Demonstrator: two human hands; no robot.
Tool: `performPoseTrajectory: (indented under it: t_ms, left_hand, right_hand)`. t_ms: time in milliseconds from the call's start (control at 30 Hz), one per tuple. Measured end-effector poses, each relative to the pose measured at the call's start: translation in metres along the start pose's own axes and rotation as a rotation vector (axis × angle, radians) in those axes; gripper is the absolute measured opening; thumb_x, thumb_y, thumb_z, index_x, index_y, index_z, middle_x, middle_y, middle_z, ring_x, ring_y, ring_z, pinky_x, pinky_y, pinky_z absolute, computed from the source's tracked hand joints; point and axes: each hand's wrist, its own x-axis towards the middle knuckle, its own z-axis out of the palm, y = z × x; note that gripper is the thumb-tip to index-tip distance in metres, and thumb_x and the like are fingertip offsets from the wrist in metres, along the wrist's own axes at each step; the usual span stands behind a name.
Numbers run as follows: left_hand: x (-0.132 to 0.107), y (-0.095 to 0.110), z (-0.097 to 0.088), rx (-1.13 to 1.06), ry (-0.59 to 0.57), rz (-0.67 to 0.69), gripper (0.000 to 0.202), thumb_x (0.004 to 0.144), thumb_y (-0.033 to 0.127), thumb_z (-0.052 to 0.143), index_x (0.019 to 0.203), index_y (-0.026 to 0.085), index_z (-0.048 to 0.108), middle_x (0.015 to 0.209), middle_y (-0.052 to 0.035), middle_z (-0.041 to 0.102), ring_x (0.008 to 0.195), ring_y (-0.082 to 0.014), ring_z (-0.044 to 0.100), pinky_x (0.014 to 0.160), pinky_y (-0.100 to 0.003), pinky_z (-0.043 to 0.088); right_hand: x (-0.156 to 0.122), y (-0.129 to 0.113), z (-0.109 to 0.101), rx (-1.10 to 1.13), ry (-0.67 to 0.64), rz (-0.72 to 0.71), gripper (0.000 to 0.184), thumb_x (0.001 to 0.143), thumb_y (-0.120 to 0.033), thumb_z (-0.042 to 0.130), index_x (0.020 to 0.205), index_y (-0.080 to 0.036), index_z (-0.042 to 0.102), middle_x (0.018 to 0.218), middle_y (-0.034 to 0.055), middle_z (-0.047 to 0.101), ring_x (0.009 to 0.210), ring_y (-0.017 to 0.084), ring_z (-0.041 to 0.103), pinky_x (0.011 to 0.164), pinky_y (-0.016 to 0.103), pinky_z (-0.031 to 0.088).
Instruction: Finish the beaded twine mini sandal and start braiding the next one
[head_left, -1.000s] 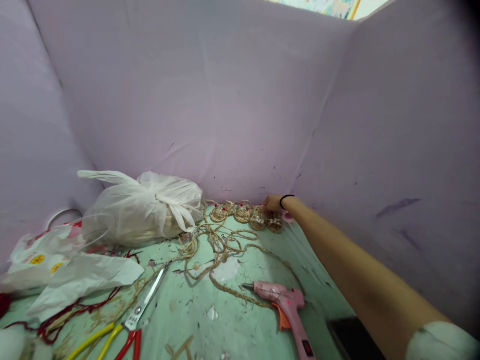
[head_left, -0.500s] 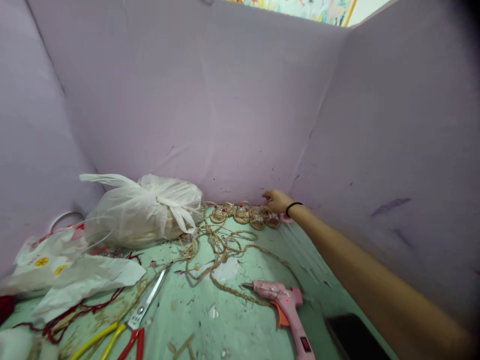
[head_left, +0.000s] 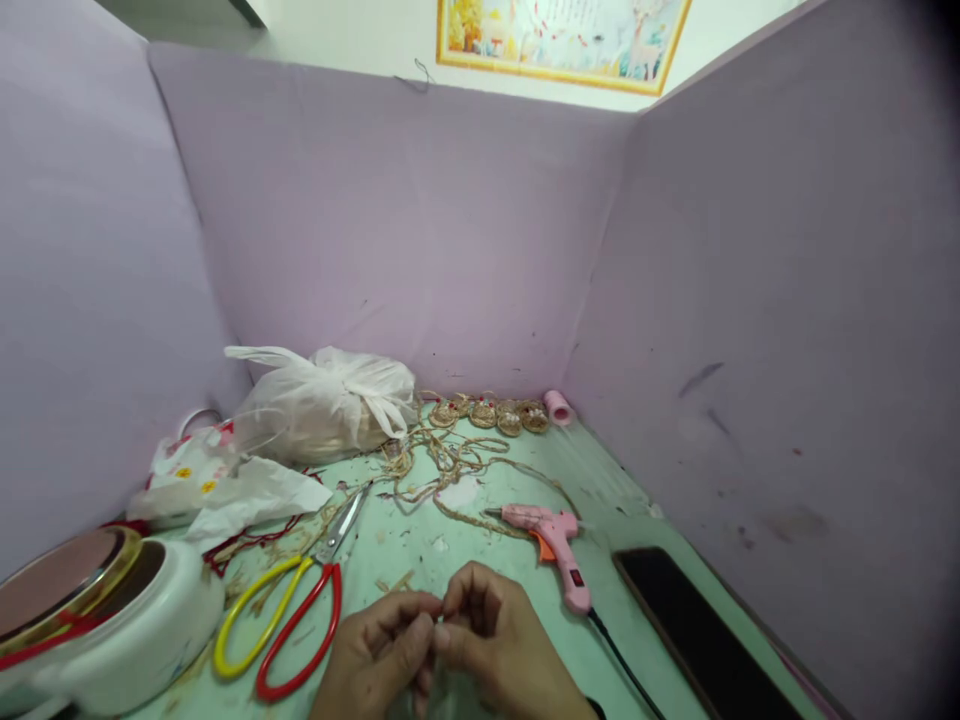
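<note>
Right hand pulled back from ornaments, now meets left hand: reaching over, two-handed fine work on. Both hands' fingers pinched together, apparently on pale bit between fingertips, too small to identify. Scissors left of fingers, glue gun beyond, rightward.

From the left hand and right hand, a gap runs to 12 o'clock until tangled rope, with scissors blocking 10 o'clock, a glue gun 2, and a phone 3.
</note>
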Motion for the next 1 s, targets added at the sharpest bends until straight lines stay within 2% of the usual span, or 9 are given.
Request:
performPoseTrajectory:
  t_ms: [100,300,567,667,767,867,1000]
  left_hand:
    - [-0.003,-0.004,0.000,0.027,-0.061,0.028,0.041,0.052,0.049,0.076,0.063,0.011,0.066,0.043,0.0007,0.053,0.038,-0.0059,0.043,0.039,-0.016,0.034]
    - [-0.005,-0.008,-0.001,-0.135,-0.146,-0.002,0.038,0.051,0.043,0.078,0.052,0.013,0.055,0.039,0.0032,0.047,0.034,-0.0042,0.038,0.036,-0.016,0.028]
    - [-0.004,-0.020,0.006,-0.043,-0.001,-0.003,0.045,0.059,0.056,0.066,0.058,0.018,0.041,0.039,0.0105,0.031,0.033,-0.0022,0.021,0.032,-0.015,0.017]
    - [-0.002,-0.027,0.007,0.068,0.064,0.013,0.044,0.065,0.060,0.058,0.062,0.020,0.039,0.041,0.0107,0.030,0.034,-0.0039,0.021,0.033,-0.017,0.017]
    - [-0.001,-0.032,0.006,0.190,0.123,0.084,0.042,0.068,0.058,0.054,0.061,0.020,0.038,0.048,0.0082,0.032,0.041,-0.0061,0.026,0.037,-0.018,0.022]
    - [-0.005,-0.031,0.006,0.279,0.113,0.135,0.041,0.073,0.054,0.050,0.057,0.020,0.034,0.055,0.0056,0.031,0.051,-0.0086,0.030,0.042,-0.019,0.026]
    - [-0.011,-0.016,0.002,0.328,0.095,0.195,0.042,0.076,0.052,0.045,0.054,0.021,0.028,0.052,0.0064,0.023,0.048,-0.0086,0.023,0.041,-0.021,0.023]
  right_hand:
    - [0.003,0.012,-0.001,0.151,-0.020,0.008,0.046,0.050,-0.043,0.079,0.062,-0.019,0.042,0.049,-0.0065,0.050,0.044,0.007,0.047,0.043,0.018,0.032]
    - [-0.007,0.017,0.006,0.234,-0.058,0.081,0.049,0.048,-0.049,0.078,0.058,-0.018,0.041,0.046,-0.0080,0.047,0.039,0.005,0.044,0.039,0.017,0.033]
    - [-0.010,0.022,0.018,0.146,0.127,0.076,0.045,0.054,-0.051,0.074,0.057,-0.019,0.042,0.044,-0.0070,0.049,0.037,0.005,0.040,0.038,0.017,0.030]
    - [-0.013,0.023,0.021,0.116,0.142,0.053,0.039,0.062,-0.049,0.069,0.060,-0.018,0.046,0.046,-0.0054,0.051,0.039,0.006,0.041,0.040,0.018,0.032]
    - [-0.016,0.026,0.023,0.124,0.119,0.040,0.034,0.069,-0.048,0.064,0.066,-0.018,0.048,0.048,-0.0069,0.047,0.040,0.006,0.039,0.040,0.018,0.033]
    - [-0.018,0.029,0.020,0.066,0.099,0.020,0.030,0.072,-0.045,0.063,0.067,-0.018,0.049,0.052,-0.0066,0.045,0.044,0.007,0.039,0.042,0.019,0.033]
    - [-0.018,0.027,0.010,0.004,0.139,-0.026,0.031,0.074,-0.047,0.060,0.066,-0.018,0.050,0.052,-0.0063,0.042,0.044,0.008,0.038,0.041,0.019,0.032]
